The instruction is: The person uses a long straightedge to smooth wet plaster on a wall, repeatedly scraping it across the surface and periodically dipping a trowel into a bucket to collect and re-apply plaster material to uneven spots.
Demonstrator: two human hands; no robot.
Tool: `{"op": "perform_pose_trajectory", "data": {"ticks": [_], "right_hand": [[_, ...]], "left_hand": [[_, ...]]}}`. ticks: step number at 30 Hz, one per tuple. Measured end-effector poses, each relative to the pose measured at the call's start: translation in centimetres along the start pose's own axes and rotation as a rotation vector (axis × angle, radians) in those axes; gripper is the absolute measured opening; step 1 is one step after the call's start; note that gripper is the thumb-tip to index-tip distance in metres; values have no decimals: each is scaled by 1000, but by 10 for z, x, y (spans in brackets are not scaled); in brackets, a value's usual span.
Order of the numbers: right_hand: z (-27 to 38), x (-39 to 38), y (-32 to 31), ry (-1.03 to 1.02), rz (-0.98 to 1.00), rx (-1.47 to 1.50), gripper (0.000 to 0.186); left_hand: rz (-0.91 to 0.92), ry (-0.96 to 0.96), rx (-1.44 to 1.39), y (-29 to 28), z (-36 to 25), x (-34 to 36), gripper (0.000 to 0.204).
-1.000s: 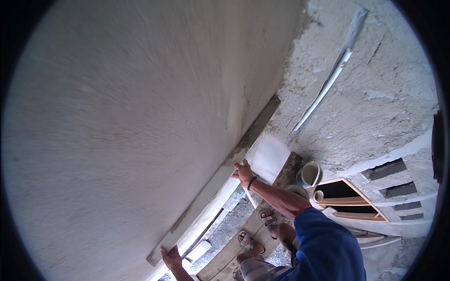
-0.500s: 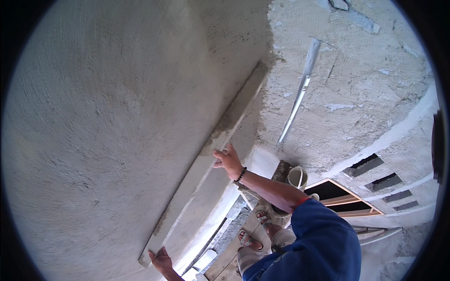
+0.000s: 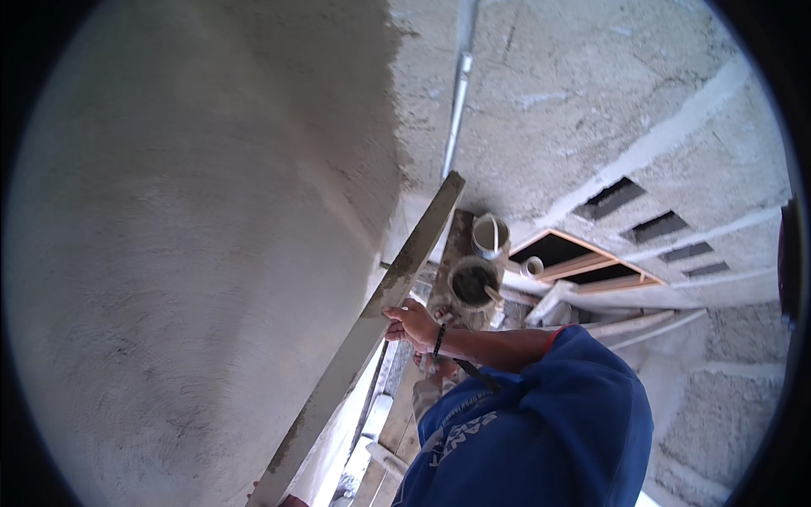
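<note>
Grey, the bar (image 3: pixel 342 376) is slanting in front of the wall (image 3: pixel 186 253); the right hand (image 3: pixel 411 325) is clamping the bar's middle, and the left hand (image 3: pixel 293 501), mostly hidden, is gripping its lower end.

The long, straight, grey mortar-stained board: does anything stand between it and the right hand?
Nothing visible does: the bare right hand, with a black beaded bracelet at its wrist, directly touches the long, grey, mortar-stained board along its edge.

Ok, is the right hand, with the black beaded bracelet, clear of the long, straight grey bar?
No, the right hand grips the bar at its lower-right edge.
</note>
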State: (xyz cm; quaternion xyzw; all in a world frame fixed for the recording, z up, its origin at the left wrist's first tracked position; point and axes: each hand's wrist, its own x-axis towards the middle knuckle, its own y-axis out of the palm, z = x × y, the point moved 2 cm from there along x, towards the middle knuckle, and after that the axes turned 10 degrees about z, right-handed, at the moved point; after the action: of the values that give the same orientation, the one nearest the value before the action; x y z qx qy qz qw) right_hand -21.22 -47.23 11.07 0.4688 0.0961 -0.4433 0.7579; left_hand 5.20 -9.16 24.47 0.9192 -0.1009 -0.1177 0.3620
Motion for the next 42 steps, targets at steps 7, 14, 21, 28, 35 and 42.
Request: {"op": "perform_pose_trajectory", "data": {"ticks": [7, 14, 21, 28, 35, 42], "right_hand": [[-69, -6, -64, 144, -60, 264, 28], [-85, 11, -151, 169, -145, 396, 29], [-46, 22, -247, 172, -266, 542, 34], [-38, 29, -323, 205, -363, 586, 33], [-92, 33, -450, 444, -293, -1398, 25], [-106, 35, -548, 618, -825, -775, 24]], "left_hand": [[101, 390, 786, 48, -16, 16, 40], [512, 324, 998, 167, 73, -15, 47], [1088, -225, 526, 313, 233, -100, 68], [1287, -153, 543, 371, 329, -170, 61], [1619, -104, 624, 385, 414, -200, 62], [1690, -100, 621, 377, 456, -162, 66]]}}
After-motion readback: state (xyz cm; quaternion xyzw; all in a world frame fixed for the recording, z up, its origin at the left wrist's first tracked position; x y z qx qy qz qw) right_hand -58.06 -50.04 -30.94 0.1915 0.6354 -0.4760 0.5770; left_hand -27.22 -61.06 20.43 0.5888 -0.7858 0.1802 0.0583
